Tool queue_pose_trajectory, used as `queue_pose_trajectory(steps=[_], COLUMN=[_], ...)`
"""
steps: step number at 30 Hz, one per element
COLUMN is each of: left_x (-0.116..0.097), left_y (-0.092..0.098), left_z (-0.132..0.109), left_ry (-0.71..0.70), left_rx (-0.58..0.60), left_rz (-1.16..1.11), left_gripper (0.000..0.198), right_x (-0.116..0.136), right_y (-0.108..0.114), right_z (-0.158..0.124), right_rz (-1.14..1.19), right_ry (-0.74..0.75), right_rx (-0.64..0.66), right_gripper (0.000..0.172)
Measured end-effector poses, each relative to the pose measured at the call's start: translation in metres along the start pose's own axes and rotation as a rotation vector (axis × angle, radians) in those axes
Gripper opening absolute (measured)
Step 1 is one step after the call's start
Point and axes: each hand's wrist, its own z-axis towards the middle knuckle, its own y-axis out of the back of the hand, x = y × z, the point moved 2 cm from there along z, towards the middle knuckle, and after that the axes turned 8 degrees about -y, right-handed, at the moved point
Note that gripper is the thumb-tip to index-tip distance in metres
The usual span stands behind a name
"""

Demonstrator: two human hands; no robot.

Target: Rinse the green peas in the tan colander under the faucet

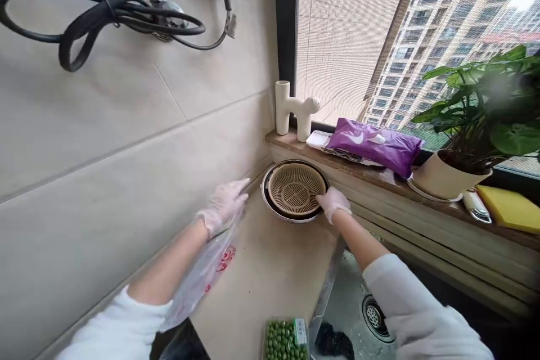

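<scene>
2 gloved hands work at the corner of a beige desk (270,270) by a window. The right hand (333,202) rests on the near rim of a beige strainer basket (294,188), which sits nested in a metal bowl (266,198) in the corner where the tiled wall meets the window ledge; its fingers curl over the rim, though whether they pinch it cannot be told. The left hand (223,207), left of the basket and apart from it, has its fingers loosely together, pointing at the basket, and seems to hold the top of a thin plastic bag (202,275) that trails back along the desk under the forearm.

Judged from here, the basket sits loose in the bowl, so a pull on 1 side of the rim could tip it or drag the bowl with it. The limp bag could catch on the bowl's edge.

Room is tight: wall behind the basket, ledge right of it, carrying a white ornament (295,107), a purple packet (373,143) and a potted plant (459,140). The sink (371,315) drops away near-right of the basket, and a tray of green peas (287,340) sits at its edge. Open desk lies only on the near side of the basket.
</scene>
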Motion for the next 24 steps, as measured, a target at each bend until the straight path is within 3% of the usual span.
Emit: queue_pose_trajectory(steps=[2,4,6,8,10,13,16,19,21,24], left_x=[-0.026,-0.050,-0.064,-0.069,-0.070,-0.081,-0.106,-0.128,-0.134,-0.135], left_y=[-0.021,-0.039,-0.060,-0.083,-0.106,-0.129,-0.141,-0.151,-0.157,-0.162], left_z=[-0.025,-0.065,-0.115,-0.169,-0.219,-0.273,-0.288,-0.278,-0.271,-0.270], left_ry=[-0.098,-0.134,-0.043,0.116,0.344,0.632,0.730,0.695,0.721,0.794], left_rx=[-0.010,0.017,0.087,0.144,0.211,0.289,0.310,0.312,0.310,0.305], left_rz=[-0.031,-0.146,-0.279,-0.386,-0.476,-0.581,-0.657,-0.717,-0.698,-0.630], left_gripper=[0.046,0.044,0.041,0.040,0.039,0.041,0.045,0.040,0.033,0.023], right_x=[0.001,0.002,-0.004,-0.027,-0.071,-0.179,-0.300,-0.392,-0.425,-0.441], right_y=[0.000,0.003,0.010,0.019,0.029,0.027,-0.008,-0.066,-0.100,-0.125], right_z=[0.007,0.010,0.006,-0.008,-0.031,-0.076,-0.120,-0.150,-0.161,-0.167], right_rz=[0.038,0.093,0.146,0.228,0.396,0.683,0.743,0.540,0.412,0.330], right_ry=[-0.006,0.005,0.023,0.047,0.070,-0.020,-0.264,-0.573,-0.670,-0.629], right_rx=[0.008,0.005,-0.011,-0.061,-0.132,-0.172,-0.177,-0.059,0.010,-0.002], right_gripper=[0.025,0.019,0.018,0.019,0.019,0.027,0.031,0.025,0.021,0.010])
